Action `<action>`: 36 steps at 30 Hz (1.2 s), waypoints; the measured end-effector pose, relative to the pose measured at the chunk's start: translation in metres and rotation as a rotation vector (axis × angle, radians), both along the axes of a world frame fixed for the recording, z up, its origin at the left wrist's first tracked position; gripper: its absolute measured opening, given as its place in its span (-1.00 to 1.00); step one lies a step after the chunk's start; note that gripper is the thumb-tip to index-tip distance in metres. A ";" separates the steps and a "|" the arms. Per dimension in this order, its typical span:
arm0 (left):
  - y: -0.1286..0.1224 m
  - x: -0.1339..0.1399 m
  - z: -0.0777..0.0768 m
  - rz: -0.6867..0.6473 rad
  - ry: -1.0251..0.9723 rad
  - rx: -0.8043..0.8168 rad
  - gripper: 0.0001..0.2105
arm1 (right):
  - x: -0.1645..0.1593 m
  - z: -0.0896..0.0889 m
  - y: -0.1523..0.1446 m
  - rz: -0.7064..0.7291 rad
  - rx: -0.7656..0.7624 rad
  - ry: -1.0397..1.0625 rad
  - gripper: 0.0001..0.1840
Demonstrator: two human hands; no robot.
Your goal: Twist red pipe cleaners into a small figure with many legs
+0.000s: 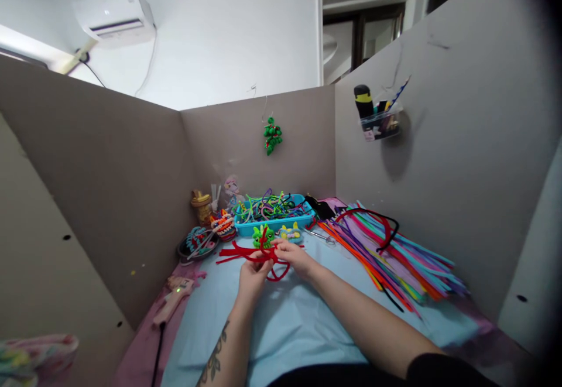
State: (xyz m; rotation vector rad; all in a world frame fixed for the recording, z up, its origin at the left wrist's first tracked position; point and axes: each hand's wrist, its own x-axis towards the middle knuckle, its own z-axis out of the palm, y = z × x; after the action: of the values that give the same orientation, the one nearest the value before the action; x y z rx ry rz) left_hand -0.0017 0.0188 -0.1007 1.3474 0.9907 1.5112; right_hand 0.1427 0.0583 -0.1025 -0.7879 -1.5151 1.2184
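Red pipe cleaners [278,276] are bent into loops between my two hands, above the light blue cloth. My left hand [254,271] pinches them from the left side. From the right, my right hand [293,257] grips them too, its fingers close to those of the left. Several straight red ends stick out to the left of my hands, and one points up. Just beyond my fingers sit a green fuzzy figure [262,236] and a yellow and blue one [290,233]. The exact twist between my fingertips is too small to make out.
A blue basket [246,229] of tangled pipe cleaners stands at the back. Many-coloured pipe cleaners [395,252] lie in a pile on the right, near pliers [322,235]. A pink glue gun [173,302] and a dark bowl [182,252] are at left. Grey panels enclose the table.
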 end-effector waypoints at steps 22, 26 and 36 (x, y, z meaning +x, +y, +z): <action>0.005 -0.001 -0.005 0.069 -0.225 -0.130 -0.56 | -0.015 -0.008 -0.003 -0.161 -0.002 0.094 -0.57; 0.005 -0.006 -0.003 0.155 -0.349 -0.160 -0.54 | -0.013 -0.006 -0.003 -0.195 -0.139 0.158 -0.60; 0.005 -0.006 -0.001 0.045 -0.468 -0.191 -0.51 | -0.011 -0.002 -0.004 -0.007 -0.334 0.310 -0.64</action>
State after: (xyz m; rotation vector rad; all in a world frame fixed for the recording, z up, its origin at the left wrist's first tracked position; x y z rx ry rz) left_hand -0.0078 0.0235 -0.1018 0.7901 0.8400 1.6203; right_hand 0.1318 0.0541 -0.1047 -0.7750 -1.0710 1.5339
